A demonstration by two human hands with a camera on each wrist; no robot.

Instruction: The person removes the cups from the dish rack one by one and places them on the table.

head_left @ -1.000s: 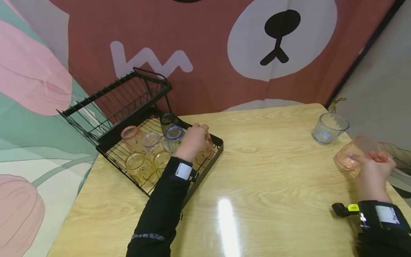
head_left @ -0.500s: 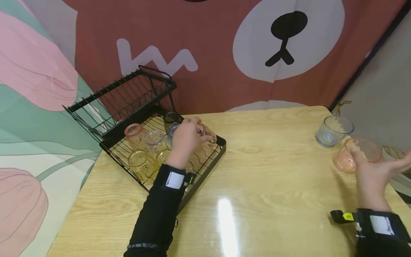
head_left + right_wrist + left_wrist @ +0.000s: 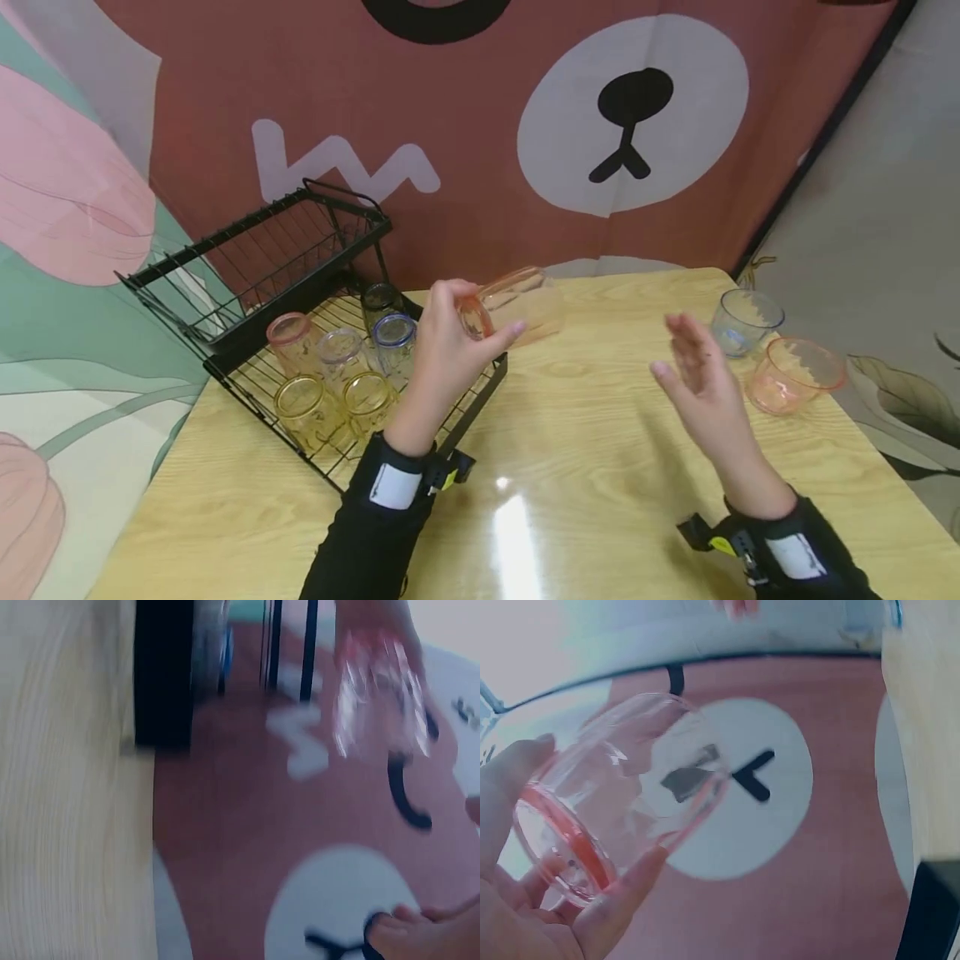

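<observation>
My left hand (image 3: 446,346) grips a pink-orange tinted glass (image 3: 528,304) by its thick base, thumb on one side and fingers on the other. Held in the air beside the rack, the glass lies tilted, its mouth toward the right. The left wrist view shows the same glass (image 3: 630,772) with nothing in it. My right hand (image 3: 705,383) is raised over the table, fingers extended and nothing in its grasp. Behind and right of it, a pink-orange glass (image 3: 795,379) and a bluish glass (image 3: 738,325) stand upright at the table's right side.
A two-tier black wire rack (image 3: 300,287) stands on the left of the wooden table (image 3: 600,500). Its lower tier holds several upside-down glasses, among them a yellow one (image 3: 307,412) and a blue-rimmed one (image 3: 393,333). Printed cloth (image 3: 480,225) hangs behind.
My left hand has lifted the pink-orange glass out of the rack and tipped it rightward. My right hand has let go of the other pink-orange glass and moved left.
</observation>
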